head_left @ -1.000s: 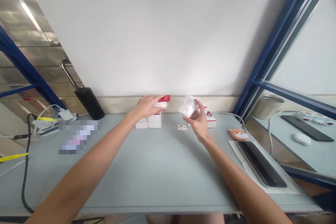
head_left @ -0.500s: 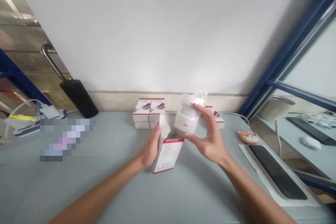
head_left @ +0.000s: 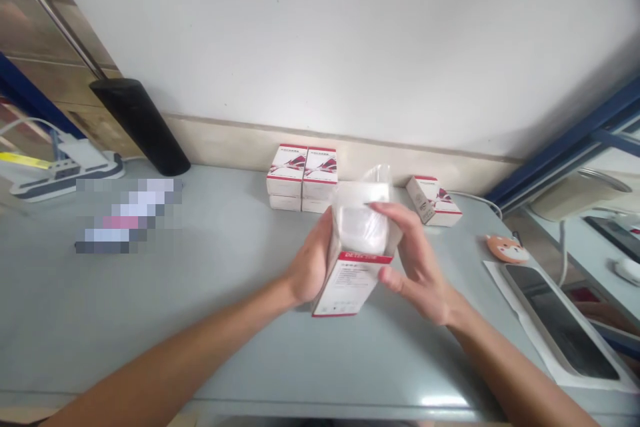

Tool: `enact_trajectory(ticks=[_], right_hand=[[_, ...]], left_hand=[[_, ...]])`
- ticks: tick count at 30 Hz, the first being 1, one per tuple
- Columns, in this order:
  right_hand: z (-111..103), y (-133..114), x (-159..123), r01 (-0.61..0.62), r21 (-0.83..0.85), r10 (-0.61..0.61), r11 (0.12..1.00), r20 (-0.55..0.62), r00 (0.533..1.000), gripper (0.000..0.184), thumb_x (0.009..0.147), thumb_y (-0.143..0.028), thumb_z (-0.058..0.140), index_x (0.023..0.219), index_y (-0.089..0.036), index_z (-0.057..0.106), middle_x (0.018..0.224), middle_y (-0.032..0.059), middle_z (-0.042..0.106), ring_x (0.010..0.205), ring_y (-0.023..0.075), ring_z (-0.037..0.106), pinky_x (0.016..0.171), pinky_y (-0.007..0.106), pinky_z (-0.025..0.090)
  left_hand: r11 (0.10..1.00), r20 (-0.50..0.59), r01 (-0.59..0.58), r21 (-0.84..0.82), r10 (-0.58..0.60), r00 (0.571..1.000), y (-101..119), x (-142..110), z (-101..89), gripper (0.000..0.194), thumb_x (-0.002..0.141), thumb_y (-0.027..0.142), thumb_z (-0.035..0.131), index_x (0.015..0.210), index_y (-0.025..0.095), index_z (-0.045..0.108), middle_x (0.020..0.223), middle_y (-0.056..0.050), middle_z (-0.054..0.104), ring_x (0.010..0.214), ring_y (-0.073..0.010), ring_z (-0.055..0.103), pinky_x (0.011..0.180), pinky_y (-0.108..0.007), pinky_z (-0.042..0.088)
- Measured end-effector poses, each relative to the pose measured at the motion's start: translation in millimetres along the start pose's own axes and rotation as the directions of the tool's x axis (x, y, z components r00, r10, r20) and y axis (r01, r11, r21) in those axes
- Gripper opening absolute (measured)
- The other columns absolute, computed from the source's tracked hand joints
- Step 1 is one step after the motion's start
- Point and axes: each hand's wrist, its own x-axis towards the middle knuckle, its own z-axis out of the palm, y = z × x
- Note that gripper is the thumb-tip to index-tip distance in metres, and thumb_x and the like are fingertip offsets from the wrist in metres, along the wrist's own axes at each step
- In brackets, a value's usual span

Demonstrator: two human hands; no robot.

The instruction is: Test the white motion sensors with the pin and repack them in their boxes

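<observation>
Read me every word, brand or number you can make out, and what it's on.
"DETECTOR", in the red band of the held box; its last letters are smeared.
Smaller lines below it: too small to read.
Stacked boxes: header print too blurred.
Box at the right: print too blurred.
Pixelated item: nothing readable.

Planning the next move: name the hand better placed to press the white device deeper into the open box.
Probably the right hand: its fingers reach over the white device at the mouth of the open box. The left hand holds the box's side, so it seems better suited to steadying.
</observation>
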Motion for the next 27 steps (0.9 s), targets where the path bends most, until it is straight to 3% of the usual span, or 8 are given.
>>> enact_trajectory(ticks=[7, 12, 15, 18, 21, 23, 25, 27], right_hand=[[7.3, -12.9, 5.5, -0.014, -0.296, 0.001, 0.955, -0.043, 0.999, 0.021, 0.105, -0.038, 0.050, 0.121, -0.031, 0.061, 0.165, 0.0038, 0.036, 0.152, 0.0344, 0.031, 0.120, 0.061, 0.030], [9.6, -13.2, 3.8, 0.197, -0.479, -0.274, 0.856, -0.096, 0.957, 0.030, 0.097, -0.029, 0.058, 0.126, -0.026, 0.060, 0.148, 0.0109, 0.053, 0.141, 0.0361, 0.043, 0.115, 0.056, 0.033], [16.8, -17.8, 2.4, 0.222, -0.468, -0.275, 0.855, -0.047, 0.960, 0.041, 0.096, -0.032, 0.059, 0.137, -0.025, 0.057, 0.127, 0.0090, 0.068, 0.131, 0.0342, 0.051, 0.108, 0.052, 0.035], [19.3, -22.5, 3.8, 0.204, -0.440, -0.236, 0.875, -0.020, 0.971, 0.028, 0.098, -0.034, 0.058, 0.124, -0.026, 0.066, 0.116, 0.0052, 0.074, 0.126, 0.0324, 0.055, 0.103, 0.050, 0.035], [7.0, -15.1, 9.6, 0.256, -0.420, -0.313, 0.870, -0.071, 0.947, 0.023, 0.100, -0.029, 0.055, 0.117, -0.027, 0.070, 0.112, 0.0044, 0.076, 0.120, 0.0295, 0.060, 0.103, 0.049, 0.039], [-7.4, 0.6, 14.7, 0.195, -0.450, -0.321, 0.871, -0.223, 0.920, 0.024, 0.100, -0.025, 0.050, 0.114, -0.026, 0.070, 0.112, 0.0061, 0.076, 0.111, 0.0273, 0.064, 0.103, 0.049, 0.042], [-20.1, 23.4, 18.7, -0.032, -0.495, -0.198, 0.868, -0.405, 0.893, 0.024, 0.101, -0.024, 0.050, 0.112, -0.024, 0.071, 0.110, 0.0087, 0.075, 0.107, 0.0270, 0.063, 0.102, 0.048, 0.045], [-26.6, 48.5, 19.7, -0.182, -0.569, 0.002, 0.802, -0.303, 0.953, 0.024, 0.100, -0.029, 0.056, 0.114, -0.022, 0.073, 0.113, 0.0103, 0.076, 0.113, 0.0302, 0.061, 0.104, 0.050, 0.045]], left_hand=[[0.996, -0.064, 0.092, -0.023, -0.093, 0.994, -4.1, 3.3, -16.8, 0.075, 0.095, 0.082, 0.041, 0.115, 0.017, 0.073, 0.095, -0.012, 0.077, 0.088, -0.0289, 0.074, 0.077, -0.040, 0.057], [0.987, -0.066, -0.047, 0.156, 0.058, 0.996, -2.3, 3.1, -21.9, 0.071, 0.100, 0.076, 0.035, 0.126, 0.021, 0.071, 0.114, -0.010, 0.079, 0.110, -0.0307, 0.073, 0.097, -0.043, 0.057], [0.922, -0.088, -0.127, 0.365, 0.170, 0.982, 2.3, 2.2, -21.5, 0.065, 0.102, 0.073, 0.036, 0.124, 0.024, 0.073, 0.127, -0.008, 0.075, 0.128, -0.0310, 0.066, 0.111, -0.043, 0.052], [0.849, -0.101, -0.153, 0.506, 0.234, 0.967, 4.9, 1.1, -22.1, 0.064, 0.100, 0.075, 0.038, 0.118, 0.025, 0.074, 0.124, -0.008, 0.076, 0.128, -0.0320, 0.067, 0.115, -0.047, 0.051], [0.829, -0.114, -0.191, 0.525, 0.291, 0.950, 1.9, 0.9, -24.2, 0.065, 0.100, 0.075, 0.038, 0.117, 0.023, 0.074, 0.123, -0.010, 0.076, 0.124, -0.0340, 0.069, 0.113, -0.050, 0.052], [0.823, -0.117, -0.219, 0.524, 0.325, 0.939, -1.8, 1.7, -25.1, 0.066, 0.101, 0.074, 0.037, 0.120, 0.022, 0.072, 0.125, -0.012, 0.076, 0.125, -0.0343, 0.068, 0.115, -0.050, 0.050], [0.824, -0.124, -0.226, 0.519, 0.334, 0.934, -4.6, 3.3, -24.4, 0.066, 0.101, 0.073, 0.037, 0.127, 0.022, 0.069, 0.129, -0.012, 0.074, 0.128, -0.0329, 0.067, 0.119, -0.048, 0.046], [0.850, -0.148, -0.207, 0.485, 0.313, 0.938, -4.7, 5.5, -21.9, 0.062, 0.102, 0.071, 0.041, 0.133, 0.022, 0.065, 0.136, -0.011, 0.071, 0.133, -0.0306, 0.063, 0.120, -0.046, 0.044]])
